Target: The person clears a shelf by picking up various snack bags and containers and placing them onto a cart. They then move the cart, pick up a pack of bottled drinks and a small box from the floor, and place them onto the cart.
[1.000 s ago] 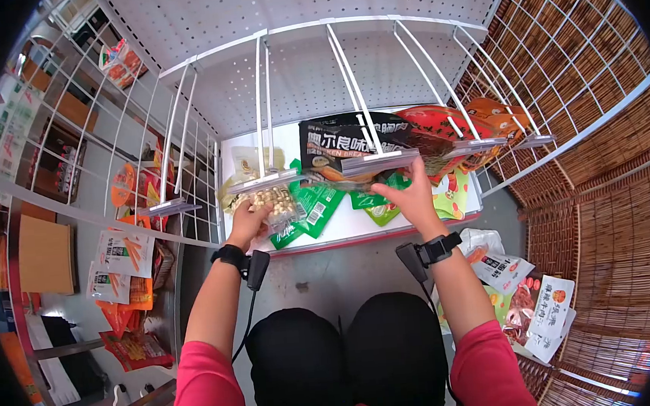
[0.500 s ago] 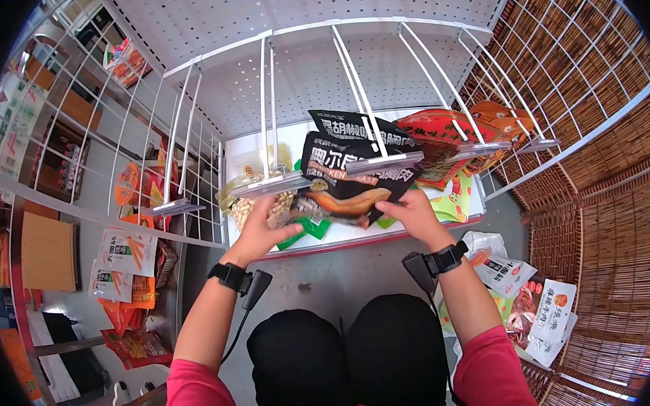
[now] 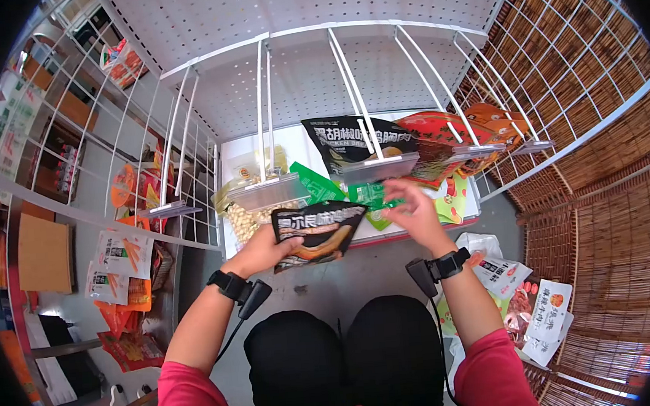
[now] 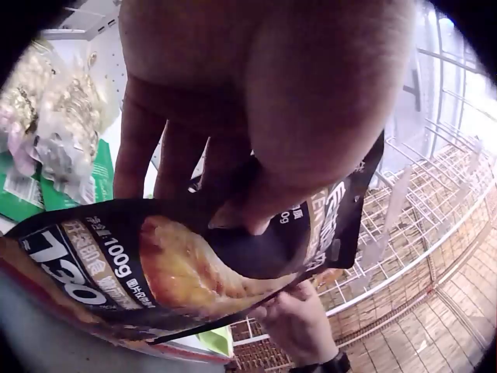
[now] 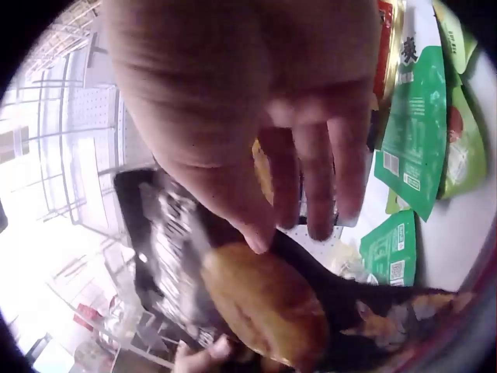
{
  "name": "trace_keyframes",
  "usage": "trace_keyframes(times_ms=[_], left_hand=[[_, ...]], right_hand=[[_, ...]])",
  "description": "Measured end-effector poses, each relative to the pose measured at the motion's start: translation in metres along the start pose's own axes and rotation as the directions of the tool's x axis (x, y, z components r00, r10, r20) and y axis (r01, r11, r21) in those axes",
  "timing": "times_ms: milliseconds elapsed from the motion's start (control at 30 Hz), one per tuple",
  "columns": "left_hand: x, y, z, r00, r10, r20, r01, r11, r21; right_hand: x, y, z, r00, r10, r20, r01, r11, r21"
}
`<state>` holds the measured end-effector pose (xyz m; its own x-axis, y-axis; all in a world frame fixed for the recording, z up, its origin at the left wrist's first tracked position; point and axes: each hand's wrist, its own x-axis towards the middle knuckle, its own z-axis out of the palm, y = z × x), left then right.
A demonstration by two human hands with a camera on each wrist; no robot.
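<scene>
In the head view my left hand (image 3: 262,252) pinches a black pouch (image 3: 320,232) by its left side, thumb on the printed front and fingers behind it. The pouch is in front of the shelf's red front edge, tilted. My right hand (image 3: 416,212) is raised to its right with fingers loosely bent, holding nothing, close to green packets (image 3: 374,194). Another black pouch (image 3: 350,136) hangs on a middle hook behind a clear label holder (image 3: 380,167). The left wrist view shows the thumb of my left hand (image 4: 256,116) against the black pouch (image 4: 178,264).
Red pouches (image 3: 430,137) and orange pouches (image 3: 498,124) hang at the right. Bags of pale nuts (image 3: 246,218) are at the left, beside another green packet (image 3: 316,184). White wire prongs project above the shelf. More packets (image 3: 520,302) lie at the lower right by a wicker wall (image 3: 619,256).
The front black pouch has come off the middle hook and moved down and left in my left hand. My right hand has let go of it. The pouch behind it still hangs.
</scene>
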<state>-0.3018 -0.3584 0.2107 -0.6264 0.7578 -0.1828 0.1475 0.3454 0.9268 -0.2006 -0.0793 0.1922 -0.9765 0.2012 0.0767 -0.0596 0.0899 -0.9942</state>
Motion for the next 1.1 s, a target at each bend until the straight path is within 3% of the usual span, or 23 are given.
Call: trace_keyframes(times_ms=[33,100,133,200,267,300,367,400,467,533,633,700,767,833,900,967,1000,1033,1100], left_hand=[[-0.004,0.013,-0.005,0.971,-0.241,0.014,0.241,0.971,-0.012],[-0.004,-0.025,-0.013,0.944,-0.330,-0.010,0.324,0.932,-0.161],[-0.004,-0.029,-0.014,0.981,-0.172,-0.086,0.149,0.962,-0.229],[-0.003,-0.031,-0.021,0.930,-0.349,-0.115,0.261,0.849,-0.459],[0.004,-0.029,-0.026,0.902,-0.399,-0.163,0.226,0.759,-0.610],[0.010,-0.035,-0.026,0.896,-0.379,-0.231,0.151,0.750,-0.644],[0.017,-0.044,-0.034,0.866,-0.440,-0.238,0.187,0.726,-0.661],[0.020,-0.051,-0.039,0.856,-0.475,-0.205,0.257,0.734,-0.629],[0.021,-0.064,-0.040,0.819,-0.539,-0.194,0.313,0.705,-0.636],[0.020,-0.063,-0.038,0.779,-0.601,-0.178,0.369,0.670,-0.645],[0.015,-0.060,-0.035,0.792,-0.561,-0.239,0.412,0.782,-0.468],[0.012,-0.052,-0.031,0.820,-0.524,-0.231,0.403,0.815,-0.416],[0.011,-0.042,-0.027,0.912,-0.382,-0.149,0.300,0.869,-0.394],[0.012,-0.027,-0.022,0.932,-0.348,-0.099,0.291,0.883,-0.367],[0.016,-0.018,-0.013,0.996,-0.087,-0.026,0.078,0.967,-0.243],[0.020,-0.002,-0.006,0.997,-0.063,0.041,0.071,0.967,-0.243],[0.022,0.001,-0.002,0.994,-0.040,0.101,0.065,0.965,-0.252],[0.024,0.003,0.003,0.987,-0.018,0.161,0.060,0.963,-0.263],[0.030,0.002,0.012,0.989,0.054,0.135,-0.012,0.954,-0.298]], right_hand=[[0.004,0.004,-0.005,1.000,0.000,-0.003,0.000,1.000,-0.001],[0.010,0.009,-0.012,0.925,-0.181,-0.335,0.065,0.942,-0.331],[0.013,0.011,-0.011,0.897,-0.211,-0.390,0.093,0.949,-0.300],[0.020,0.010,-0.008,0.897,-0.217,-0.385,0.102,0.950,-0.296],[0.027,0.013,-0.004,0.892,-0.245,-0.379,0.124,0.941,-0.315],[0.031,0.014,-0.003,0.892,-0.244,-0.379,0.124,0.941,-0.314],[0.036,0.016,-0.001,0.966,-0.039,-0.257,0.015,0.995,-0.095],[0.037,0.020,0.000,0.966,-0.041,-0.253,0.017,0.995,-0.094],[0.038,0.027,-0.001,0.987,0.127,-0.096,-0.126,0.992,0.012],[0.030,0.019,0.002,0.990,0.115,-0.081,-0.119,0.992,-0.040],[0.013,0.006,0.007,0.996,-0.013,-0.083,0.001,0.990,-0.138],[0.002,0.000,0.004,0.995,0.099,-0.026,-0.100,0.995,-0.009],[-0.008,-0.001,-0.003,0.986,0.164,0.028,-0.165,0.986,0.007],[-0.018,-0.007,-0.005,0.946,0.295,0.134,-0.303,0.952,0.040],[-0.025,-0.007,-0.006,0.963,0.236,0.129,-0.241,0.970,0.032],[-0.030,-0.013,-0.010,0.956,0.236,0.172,-0.251,0.965,0.071],[-0.032,-0.019,-0.013,0.920,0.337,0.202,-0.357,0.931,0.071],[-0.034,-0.022,-0.012,0.920,0.336,0.202,-0.355,0.932,0.070],[-0.037,-0.027,-0.009,0.934,0.279,0.224,-0.293,0.956,0.032]])
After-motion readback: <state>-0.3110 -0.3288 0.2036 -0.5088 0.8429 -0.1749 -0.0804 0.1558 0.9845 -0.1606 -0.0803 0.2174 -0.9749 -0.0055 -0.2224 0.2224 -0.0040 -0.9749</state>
